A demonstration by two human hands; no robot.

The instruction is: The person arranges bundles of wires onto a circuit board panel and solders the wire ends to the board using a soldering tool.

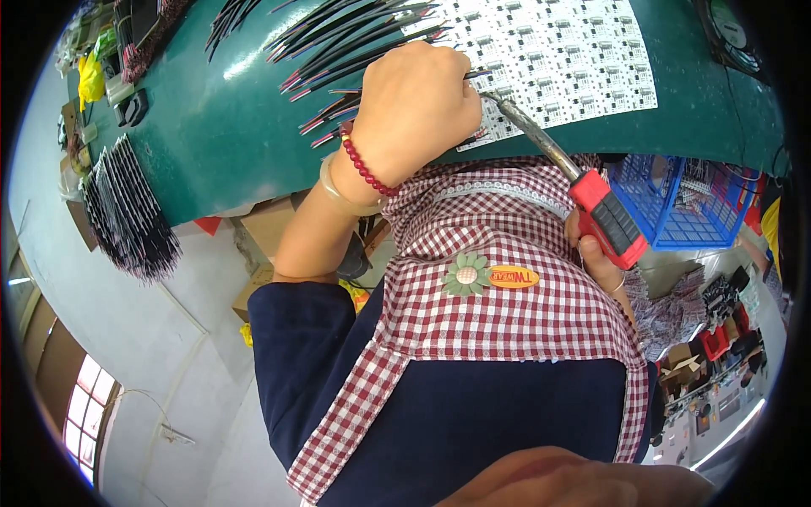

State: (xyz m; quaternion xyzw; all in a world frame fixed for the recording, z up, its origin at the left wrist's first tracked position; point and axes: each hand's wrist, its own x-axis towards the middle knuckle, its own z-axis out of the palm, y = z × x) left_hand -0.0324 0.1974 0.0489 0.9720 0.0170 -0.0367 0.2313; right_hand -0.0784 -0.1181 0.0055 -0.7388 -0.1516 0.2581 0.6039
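Observation:
My right hand [598,260] is closed around the red and black handle of a soldering iron [547,145]. Its metal shaft slants up and left, and the tip reaches the fingers of my left hand [422,97]. That hand is curled over the edge of a white sheet of printed circuit boards [583,55], back of the hand upward. Its fingertips are hidden, so what they pinch cannot be made out. Black cables [338,61] with coloured wire ends lie in a row along the sheet's left edge, some passing under my left hand.
The green table [228,144] spans the top. A thick bundle of black cables [131,211] hangs over its left edge. A blue plastic crate [676,207] stands below the right edge. At the upper right is a round dark device [733,34]; cardboard boxes [274,224] sit beneath the table.

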